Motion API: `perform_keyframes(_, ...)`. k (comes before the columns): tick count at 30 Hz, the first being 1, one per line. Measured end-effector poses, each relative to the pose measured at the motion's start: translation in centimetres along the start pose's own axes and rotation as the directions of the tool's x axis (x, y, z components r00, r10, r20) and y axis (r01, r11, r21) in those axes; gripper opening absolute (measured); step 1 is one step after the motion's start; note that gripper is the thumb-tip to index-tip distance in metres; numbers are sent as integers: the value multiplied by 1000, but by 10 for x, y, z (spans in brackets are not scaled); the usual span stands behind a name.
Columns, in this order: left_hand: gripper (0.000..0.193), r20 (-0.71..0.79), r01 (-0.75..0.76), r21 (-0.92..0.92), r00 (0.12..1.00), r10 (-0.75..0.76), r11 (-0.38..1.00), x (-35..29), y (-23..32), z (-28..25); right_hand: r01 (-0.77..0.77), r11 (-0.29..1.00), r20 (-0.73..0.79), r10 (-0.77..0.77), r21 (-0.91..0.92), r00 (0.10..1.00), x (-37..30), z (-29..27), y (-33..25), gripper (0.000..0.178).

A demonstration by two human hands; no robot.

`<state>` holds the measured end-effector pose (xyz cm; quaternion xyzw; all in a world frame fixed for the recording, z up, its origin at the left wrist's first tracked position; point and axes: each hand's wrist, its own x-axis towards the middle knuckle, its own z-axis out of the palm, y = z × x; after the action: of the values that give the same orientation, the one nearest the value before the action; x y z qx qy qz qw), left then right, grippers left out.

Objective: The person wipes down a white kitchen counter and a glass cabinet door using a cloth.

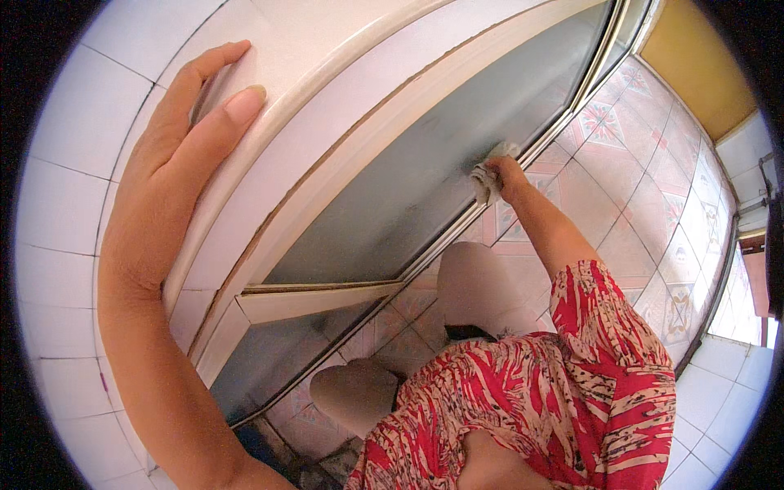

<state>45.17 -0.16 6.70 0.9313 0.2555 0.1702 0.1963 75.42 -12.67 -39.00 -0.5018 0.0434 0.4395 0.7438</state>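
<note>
My left hand (196,114) rests on the pale countertop (286,41), thumb and one finger stretched out and apart, with nothing held. Lower down and to the right, my right hand (508,173) grips a crumpled whitish cloth (487,181). That cloth lies against the lower part of a grey glass cabinet panel (441,155), close to its metal bottom track (457,224). Part of the cloth shows on both sides of my fingers. A light frame (327,175) runs along the panel's upper edge.
White wall tiles (69,196) border the counter on the left. Patterned pinkish floor tiles (604,196) spread out to the right of the cabinet. A second glass panel (278,351) is nearer to me. My knees (482,286) are bent close to the cabinet. A yellow-brown surface (694,65) stands at the far right.
</note>
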Motion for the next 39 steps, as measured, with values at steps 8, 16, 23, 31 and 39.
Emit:
perform_keyframes(8,55,11,-4,-15,1000,4,1000,-12,3,4,-209,905,-137,276,372,951,-55,97,134,13)
perform_keyframes(16,56,57,-65,-48,996,68,997,-7,31,-5,-399,910,121,385,116,915,-49,79,197,10)
perform_keyframes(23,58,17,-78,-131,997,81,988,-26,47,-9,-9,999,-128,13,33,992,20,-15,86,6)
perform_keyframes(31,64,63,39,-271,998,-22,962,-39,42,-13,98,986,159,-119,136,980,27,-72,20,11)
perform_keyframes(39,74,1,-427,229,899,439,875,-23,22,-12,-356,903,83,346,240,934,25,-74,136,30)
